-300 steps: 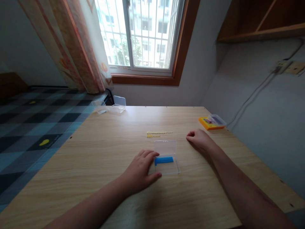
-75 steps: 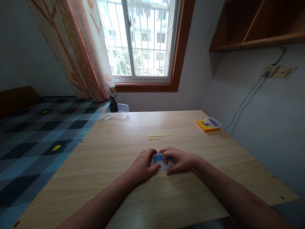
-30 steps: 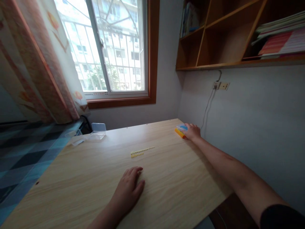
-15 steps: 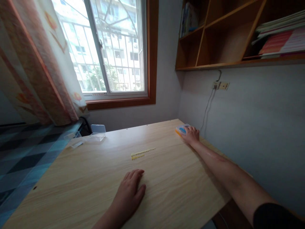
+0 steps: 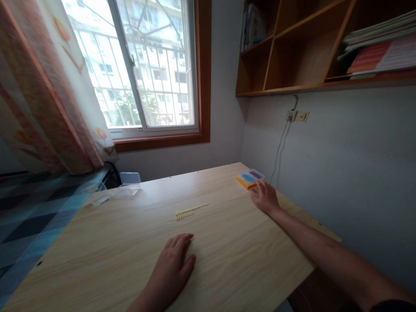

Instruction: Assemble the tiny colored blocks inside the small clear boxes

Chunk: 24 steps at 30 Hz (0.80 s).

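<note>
My left hand rests on the wooden tabletop, fingers stretched forward and thumb apart, with nothing in it. Just beyond its fingertips lie two slanting rows of small yellow pieces, too small to name; the far row is longer. At the table's far right corner sits a flat case with a clear lid, an orange side, and blue and dark patches inside. My right hand is at the near right side of this case, fingers loosely bent and not wrapped round it. Whether the fingertips touch it, I cannot tell.
An open clear plastic box stands at the far left edge, beside another clear container. To the left is a surface with a checked cloth. A cord hangs down the right wall beneath a wooden shelf.
My right hand has drawn back off the case toward me and slightly right, uncovering more of its lid. My left hand stays in place on the table. The view has shifted slightly.
</note>
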Each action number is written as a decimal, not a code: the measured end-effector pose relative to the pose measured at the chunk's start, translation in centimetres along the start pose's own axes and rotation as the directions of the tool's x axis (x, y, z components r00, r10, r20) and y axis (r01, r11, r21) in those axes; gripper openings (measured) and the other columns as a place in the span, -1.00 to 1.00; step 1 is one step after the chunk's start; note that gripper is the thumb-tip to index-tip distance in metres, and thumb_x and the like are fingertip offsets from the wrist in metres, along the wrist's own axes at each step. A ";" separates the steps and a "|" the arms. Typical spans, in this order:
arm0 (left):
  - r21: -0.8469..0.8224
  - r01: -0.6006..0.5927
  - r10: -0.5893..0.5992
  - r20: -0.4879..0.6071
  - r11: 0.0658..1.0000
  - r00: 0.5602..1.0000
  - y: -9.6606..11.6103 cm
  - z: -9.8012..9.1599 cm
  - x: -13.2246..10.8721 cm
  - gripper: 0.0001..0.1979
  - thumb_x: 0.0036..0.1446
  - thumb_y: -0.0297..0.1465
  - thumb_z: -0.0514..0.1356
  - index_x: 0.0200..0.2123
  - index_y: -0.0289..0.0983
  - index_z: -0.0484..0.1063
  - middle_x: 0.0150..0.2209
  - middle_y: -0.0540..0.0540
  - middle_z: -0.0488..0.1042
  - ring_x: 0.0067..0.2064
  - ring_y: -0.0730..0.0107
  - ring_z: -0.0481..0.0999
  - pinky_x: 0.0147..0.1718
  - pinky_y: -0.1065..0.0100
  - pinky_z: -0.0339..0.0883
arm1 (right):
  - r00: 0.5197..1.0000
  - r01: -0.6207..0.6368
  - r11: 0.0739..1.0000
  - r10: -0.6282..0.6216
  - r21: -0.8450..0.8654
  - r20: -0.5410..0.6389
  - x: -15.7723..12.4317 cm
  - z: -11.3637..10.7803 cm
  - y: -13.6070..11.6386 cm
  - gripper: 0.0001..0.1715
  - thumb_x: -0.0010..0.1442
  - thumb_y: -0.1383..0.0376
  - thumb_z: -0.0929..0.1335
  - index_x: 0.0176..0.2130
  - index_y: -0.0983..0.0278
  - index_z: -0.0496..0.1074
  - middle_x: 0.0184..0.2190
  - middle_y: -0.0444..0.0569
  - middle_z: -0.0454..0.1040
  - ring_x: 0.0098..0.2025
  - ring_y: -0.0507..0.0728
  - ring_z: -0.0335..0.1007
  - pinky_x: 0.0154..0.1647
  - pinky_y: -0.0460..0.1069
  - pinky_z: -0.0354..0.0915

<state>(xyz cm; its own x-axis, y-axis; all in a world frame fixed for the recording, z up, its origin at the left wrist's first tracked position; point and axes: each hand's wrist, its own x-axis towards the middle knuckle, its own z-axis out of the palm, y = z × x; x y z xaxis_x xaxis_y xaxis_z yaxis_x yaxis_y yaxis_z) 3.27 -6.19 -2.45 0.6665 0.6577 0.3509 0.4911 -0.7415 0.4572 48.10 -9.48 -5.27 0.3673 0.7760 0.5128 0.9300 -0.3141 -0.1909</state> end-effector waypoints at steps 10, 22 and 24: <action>0.112 -0.043 0.040 0.028 0.993 0.999 0.3 0.6 0.1 -0.59 0.20 -0.35 0.15 0.11 -0.23 0.44 0.10 -0.24 0.52 0.12 -0.02 0.47 0.12 -0.05 0.38 | 0.936 0.116 0.984 -0.154 0.137 0.315 -0.6 0.7 -0.4 -0.34 0.36 0.13 0.20 0.33 0.35 0.28 0.35 0.22 0.25 0.40 0.28 0.12 0.40 0.18 0.02; 0.207 -0.087 0.072 0.081 0.974 0.994 3.5 -1.0 0.1 -0.75 0.27 -0.44 0.09 -0.04 -0.24 0.48 0.01 -0.21 0.52 0.05 0.05 0.47 0.08 0.02 0.36 | 0.886 0.138 0.979 -0.189 0.147 0.423 -2.1 -0.7 -3.1 -0.31 0.42 0.13 0.15 0.38 0.42 0.20 0.43 0.26 0.07 0.48 0.32 -0.09 0.45 0.26 -0.15; 0.230 -0.082 0.066 0.079 0.970 0.995 4.0 -1.2 0.0 -0.77 0.26 -0.46 0.09 -0.09 -0.24 0.49 -0.01 -0.21 0.53 0.03 0.06 0.47 0.07 0.03 0.35 | 0.868 0.176 0.966 -0.242 0.187 0.434 -3.4 -1.3 -4.7 -0.30 0.41 0.11 0.16 0.39 0.38 0.19 0.43 0.22 0.07 0.48 0.30 -0.10 0.46 0.25 -0.16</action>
<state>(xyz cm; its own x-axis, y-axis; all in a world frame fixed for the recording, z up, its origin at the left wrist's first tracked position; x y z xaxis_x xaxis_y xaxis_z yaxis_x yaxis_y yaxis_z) 4.55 -9.05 0.35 0.7397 0.5951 0.3141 0.5504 -0.8036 0.2264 42.43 -11.36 -5.06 0.0987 0.9869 0.1275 0.9659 -0.0642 -0.2507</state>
